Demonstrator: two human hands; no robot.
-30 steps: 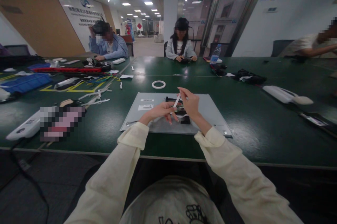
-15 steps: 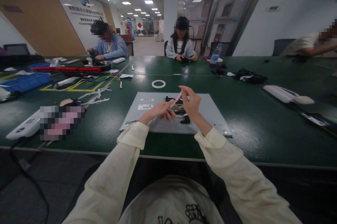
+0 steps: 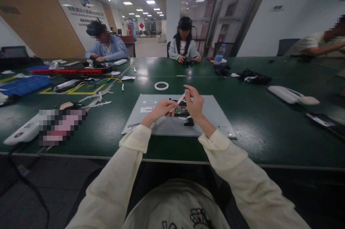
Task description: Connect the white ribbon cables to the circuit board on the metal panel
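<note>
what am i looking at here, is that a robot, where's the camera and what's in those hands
No robot: these are a person's own bare hands, seen from a camera worn on the head, looking forward and down. The left hand pinches the lower end of a thin white strip; the fingers of the right hand hold its upper end, so it slants between them. Below is a flat grey panel with a circuit board, partly hidden by the hands. It lies on a green table. Just beyond the panel is a white ring; off to the left is a blue bin.
</note>
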